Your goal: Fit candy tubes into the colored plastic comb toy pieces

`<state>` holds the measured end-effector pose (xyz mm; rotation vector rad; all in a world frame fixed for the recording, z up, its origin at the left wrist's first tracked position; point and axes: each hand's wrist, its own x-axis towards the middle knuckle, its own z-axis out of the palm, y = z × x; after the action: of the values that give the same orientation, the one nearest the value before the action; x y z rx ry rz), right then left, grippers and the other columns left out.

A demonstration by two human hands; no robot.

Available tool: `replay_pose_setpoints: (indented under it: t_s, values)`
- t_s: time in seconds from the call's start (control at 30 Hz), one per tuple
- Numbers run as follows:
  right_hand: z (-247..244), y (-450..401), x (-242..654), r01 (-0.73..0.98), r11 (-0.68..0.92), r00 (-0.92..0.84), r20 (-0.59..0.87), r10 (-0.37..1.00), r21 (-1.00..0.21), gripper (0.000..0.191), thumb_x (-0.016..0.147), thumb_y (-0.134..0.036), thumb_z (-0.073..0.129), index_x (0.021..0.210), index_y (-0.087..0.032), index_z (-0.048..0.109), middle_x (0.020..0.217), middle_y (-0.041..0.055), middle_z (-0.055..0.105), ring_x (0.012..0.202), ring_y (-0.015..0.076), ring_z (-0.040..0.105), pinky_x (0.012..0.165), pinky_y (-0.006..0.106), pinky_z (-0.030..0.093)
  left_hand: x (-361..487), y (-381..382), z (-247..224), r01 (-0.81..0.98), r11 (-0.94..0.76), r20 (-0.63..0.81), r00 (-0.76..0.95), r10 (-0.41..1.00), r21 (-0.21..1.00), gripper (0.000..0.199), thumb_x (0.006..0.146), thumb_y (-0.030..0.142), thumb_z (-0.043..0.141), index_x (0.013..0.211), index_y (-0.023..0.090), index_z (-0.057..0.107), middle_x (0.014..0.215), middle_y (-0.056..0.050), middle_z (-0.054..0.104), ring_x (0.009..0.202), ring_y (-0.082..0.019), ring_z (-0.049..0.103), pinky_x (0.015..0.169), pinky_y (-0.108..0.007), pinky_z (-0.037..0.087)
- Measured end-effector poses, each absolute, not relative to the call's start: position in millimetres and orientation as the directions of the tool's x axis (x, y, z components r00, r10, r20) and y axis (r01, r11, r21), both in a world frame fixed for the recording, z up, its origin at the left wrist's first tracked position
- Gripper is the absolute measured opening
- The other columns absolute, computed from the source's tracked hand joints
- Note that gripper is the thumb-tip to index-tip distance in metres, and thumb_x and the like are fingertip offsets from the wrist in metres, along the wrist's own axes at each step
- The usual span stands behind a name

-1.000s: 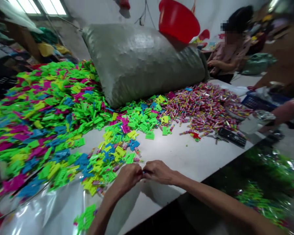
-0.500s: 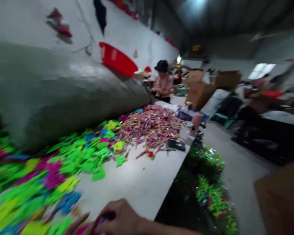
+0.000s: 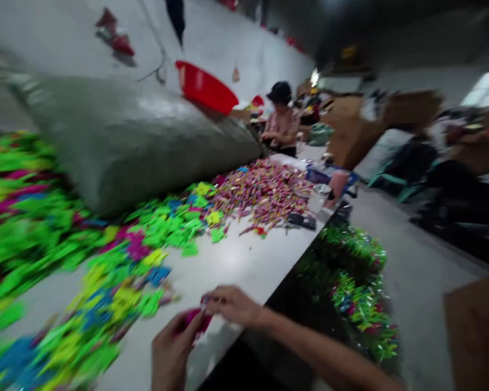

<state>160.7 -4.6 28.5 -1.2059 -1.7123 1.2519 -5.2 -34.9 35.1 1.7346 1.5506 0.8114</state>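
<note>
I see the left hand (image 3: 173,347) with its grip pinching a pink piece (image 3: 204,324) over the tabletop (image 3: 224,263), near the edge. The right hand (image 3: 238,307) has its fingertips by the piece's upper end (blur hides whether that grip is closed, so I can't tell). I judge this piece unfinished; plenty of bright pieces (image 3: 179,225) and small tubes (image 3: 264,190) lie loose.

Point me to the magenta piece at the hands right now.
In the head view, the magenta piece is low and left of centre, held in the left hand over the white table, with the right hand just right of it.
</note>
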Motion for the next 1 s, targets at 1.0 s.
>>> replay_pose_setpoints:
  t_s: [1.0]
  values:
    - [43,-45,209,0.369,0.539,-0.803,0.032,0.595,-0.757,0.023,0.091,-0.021,0.046,0.086,-0.012,0.066,0.073,0.0027,0.053,0.07,0.0119,0.049,0.068,0.025,0.037,11,-66,33,0.421,0.147,-0.332,0.409,0.85,0.895,0.017,0.067,0.029,0.062,0.064,0.012,0.063,0.052,0.004,0.05,0.052,-0.008,0.042,0.049,-0.02,0.03]
